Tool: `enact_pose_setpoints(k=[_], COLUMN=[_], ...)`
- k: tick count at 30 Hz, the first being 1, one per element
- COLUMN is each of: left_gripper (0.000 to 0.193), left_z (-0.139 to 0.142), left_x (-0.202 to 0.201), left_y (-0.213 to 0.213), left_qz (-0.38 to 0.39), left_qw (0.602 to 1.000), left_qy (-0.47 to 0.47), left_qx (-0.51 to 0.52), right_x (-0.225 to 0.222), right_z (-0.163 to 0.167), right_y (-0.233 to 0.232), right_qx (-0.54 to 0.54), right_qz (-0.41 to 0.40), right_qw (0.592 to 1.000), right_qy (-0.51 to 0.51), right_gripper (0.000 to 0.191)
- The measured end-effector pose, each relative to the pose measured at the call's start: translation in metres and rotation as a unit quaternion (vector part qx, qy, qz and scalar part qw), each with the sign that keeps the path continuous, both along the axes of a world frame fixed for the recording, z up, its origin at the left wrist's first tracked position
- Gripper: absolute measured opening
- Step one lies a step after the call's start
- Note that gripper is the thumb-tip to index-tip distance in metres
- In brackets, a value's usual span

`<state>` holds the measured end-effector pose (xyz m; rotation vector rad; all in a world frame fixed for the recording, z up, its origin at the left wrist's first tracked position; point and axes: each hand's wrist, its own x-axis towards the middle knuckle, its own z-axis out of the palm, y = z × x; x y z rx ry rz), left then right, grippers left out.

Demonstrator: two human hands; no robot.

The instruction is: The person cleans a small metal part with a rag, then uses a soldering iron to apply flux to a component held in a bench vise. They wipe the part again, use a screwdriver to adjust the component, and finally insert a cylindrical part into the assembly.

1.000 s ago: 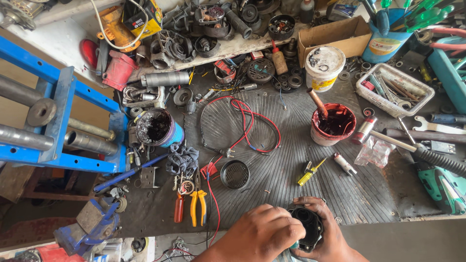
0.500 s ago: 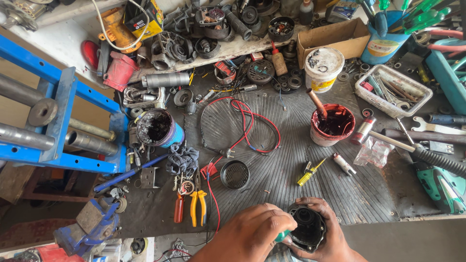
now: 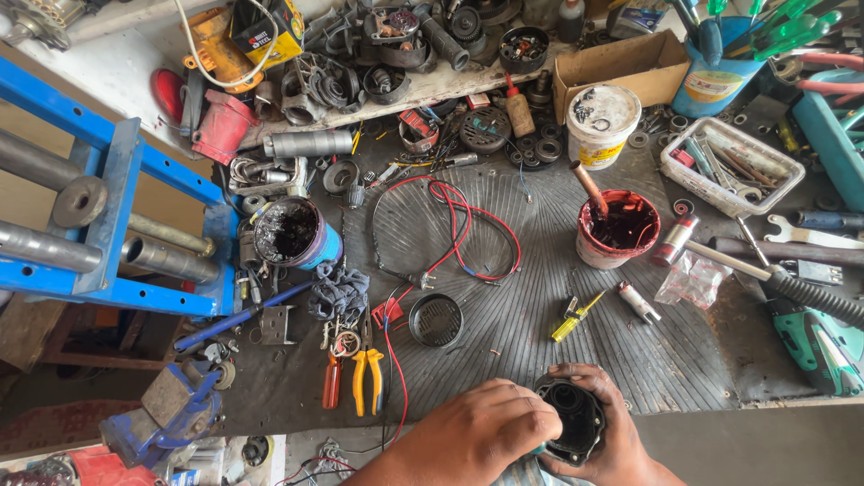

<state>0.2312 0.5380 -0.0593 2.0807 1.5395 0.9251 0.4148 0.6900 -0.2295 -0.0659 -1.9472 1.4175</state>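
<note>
At the bench's near edge both my hands close around a round black motor housing (image 3: pixel 573 421), its open end facing up. My left hand (image 3: pixel 481 434) grips it from the left side. My right hand (image 3: pixel 612 441) cups it from the right and below, fingers curled over the far rim. A bit of teal shows under the housing. A small black vented cap (image 3: pixel 436 319) lies on the ribbed mat just beyond my left hand.
Red and black wires (image 3: pixel 450 229) coil mid-mat. A red paint tub (image 3: pixel 617 227) with a stick, a yellow screwdriver (image 3: pixel 574 317), orange and yellow pliers (image 3: pixel 355 378), a grease tin (image 3: pixel 293 234), a blue press frame (image 3: pixel 108 216) at left, a green power tool (image 3: pixel 819 337) at right.
The housing has turned slightly in my hands, showing more of its open end. My left hand shifted a little over its left side.
</note>
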Motion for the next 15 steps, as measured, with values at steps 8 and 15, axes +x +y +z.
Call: enact_pose_setpoints(k=[8, 15], left_gripper=[0.025, 0.035], left_z=[0.026, 0.042], left_x=[-0.004, -0.018], left_y=[0.004, -0.009], left_qz=[0.025, 0.136], left_qw=[0.999, 0.988], left_qy=[-0.023, -0.055], left_qx=[-0.018, 0.040], right_x=[0.000, 0.002], right_z=[-0.004, -0.008], right_y=[-0.001, 0.000], right_qx=[0.006, -0.014], right_qz=[-0.013, -0.018], right_qw=[1.000, 1.000], right_qy=[0.020, 0.014], right_gripper=[0.105, 0.105])
